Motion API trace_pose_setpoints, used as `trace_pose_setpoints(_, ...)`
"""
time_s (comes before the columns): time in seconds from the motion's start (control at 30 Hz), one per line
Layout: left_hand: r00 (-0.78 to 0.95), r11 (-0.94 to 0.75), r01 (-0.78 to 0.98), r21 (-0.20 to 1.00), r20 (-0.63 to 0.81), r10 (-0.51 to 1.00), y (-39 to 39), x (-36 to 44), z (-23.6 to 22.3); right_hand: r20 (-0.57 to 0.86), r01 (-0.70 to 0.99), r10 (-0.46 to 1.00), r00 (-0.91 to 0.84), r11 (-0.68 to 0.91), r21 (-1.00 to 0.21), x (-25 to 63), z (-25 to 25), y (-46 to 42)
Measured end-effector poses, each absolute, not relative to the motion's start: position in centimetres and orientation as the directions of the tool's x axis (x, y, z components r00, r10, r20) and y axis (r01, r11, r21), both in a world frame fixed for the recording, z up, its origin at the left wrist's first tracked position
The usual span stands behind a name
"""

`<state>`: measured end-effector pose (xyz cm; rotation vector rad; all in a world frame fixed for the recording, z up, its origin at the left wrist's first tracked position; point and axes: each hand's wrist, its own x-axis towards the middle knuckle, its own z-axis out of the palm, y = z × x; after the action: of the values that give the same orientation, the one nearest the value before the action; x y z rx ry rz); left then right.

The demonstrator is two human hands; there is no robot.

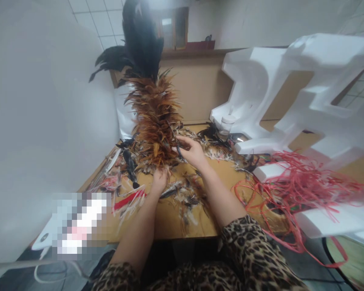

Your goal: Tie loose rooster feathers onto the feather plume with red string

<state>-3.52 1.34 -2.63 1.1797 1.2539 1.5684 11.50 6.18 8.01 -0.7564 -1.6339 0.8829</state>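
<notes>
A tall piece covered in brown feathers (156,117), with long black plumes (141,36) at its top, stands upright over the table. My left hand (160,179) is closed at its lower end; feathers hide some of the fingers. On the right side of the piece, my right hand (192,151) is closed around the dark handles of scissors (178,148). Their thin blades point up and left against the brown feathers. Loose feathers and trimmings (183,194) lie on the yellow-brown tabletop (166,228) below and around both hands.
Pink-red plastic strips (309,182) tangle at the right among white foam blocks (327,220). Large white foam packing (269,64) rises behind them, next to a clear jar (227,123). A red strip (129,200) and black feathers (130,165) lie left. A phone with a cable (45,238) sits at lower left.
</notes>
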Motion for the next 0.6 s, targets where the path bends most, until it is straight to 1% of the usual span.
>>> trace_pose_setpoints(0.07, -0.220, -0.260, 0.061, 0.964, 0.267, 0.938, 1.1, -3.5, -2.4, 0.500, 0.041, 0.833, -0.236, 0.523, -0.851, 11.4, 8.0, 6.1)
trace_pose_setpoints(0.13, -0.200, -0.295, 0.112, 0.949, 0.313, 0.929, 0.8, -3.5, -2.4, 0.513, 0.048, 0.820, -0.253, 0.540, -0.840, 11.7, 8.1, 6.2)
trace_pose_setpoints(0.27, -0.220, -0.310, 0.154, 0.938, 0.339, 0.915, 0.5, -3.6, -2.3, 0.549, 0.084, 0.780, -0.301, 0.595, -0.799, 13.3, 8.6, 6.8)
trace_pose_setpoints(0.37, -0.233, -0.305, 0.172, 0.937, 0.339, 0.912, 0.3, -3.7, -1.9, 0.515, 0.115, 0.783, -0.348, 0.581, -0.806, 15.2, 8.5, 7.2)
trace_pose_setpoints(0.43, -0.228, -0.284, 0.180, 0.942, 0.321, 0.919, 0.1, -3.5, -1.5, 0.470, 0.129, 0.810, -0.350, 0.539, -0.833, 16.5, 7.8, 7.1)
trace_pose_setpoints(0.5, -0.228, -0.268, 0.168, 0.949, 0.302, 0.925, 0.0, -3.2, -1.0, 0.397, 0.126, 0.859, -0.324, 0.455, -0.882, 17.6, 6.5, 6.7)
trace_pose_setpoints(0.6, -0.253, -0.242, 0.071, 0.968, 0.252, 0.934, -0.2, -2.8, -0.5, 0.278, 0.098, 0.917, -0.288, 0.316, -0.944, 18.6, 3.6, 5.8)
